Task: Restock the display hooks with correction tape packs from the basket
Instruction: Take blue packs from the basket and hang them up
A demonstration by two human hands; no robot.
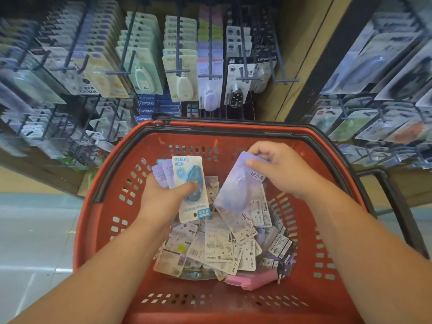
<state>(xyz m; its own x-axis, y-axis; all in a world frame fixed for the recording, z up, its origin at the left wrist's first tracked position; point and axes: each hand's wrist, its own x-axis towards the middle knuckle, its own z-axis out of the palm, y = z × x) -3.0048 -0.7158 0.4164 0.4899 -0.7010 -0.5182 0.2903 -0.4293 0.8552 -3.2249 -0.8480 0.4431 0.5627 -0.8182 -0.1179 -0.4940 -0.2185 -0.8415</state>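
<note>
my left hand (163, 195) gripped a small fan of packs, thumb pressed on the blue pack (190, 188) in front, with purple packs (163, 174) tucked behind it. my right hand (278, 169) pinched the top end of one purple pack (236, 185), which hung tilted over the heap. both hands were inside the red basket (93, 183), above the loose packs (217, 246) lying mostly back side up in its bottom, next to a pink box (252, 280).

i judged the fan could slip. the cards looked smooth and only my thumb clamped them, so adding another might spill them into the heap. colours could also land on the wrong hook.

each pack was a flat card with a clear bubble over the tape. the blue one showed a hang hole at one end. the display hooks (178, 43) stood beyond the basket, hung with packs.
</note>
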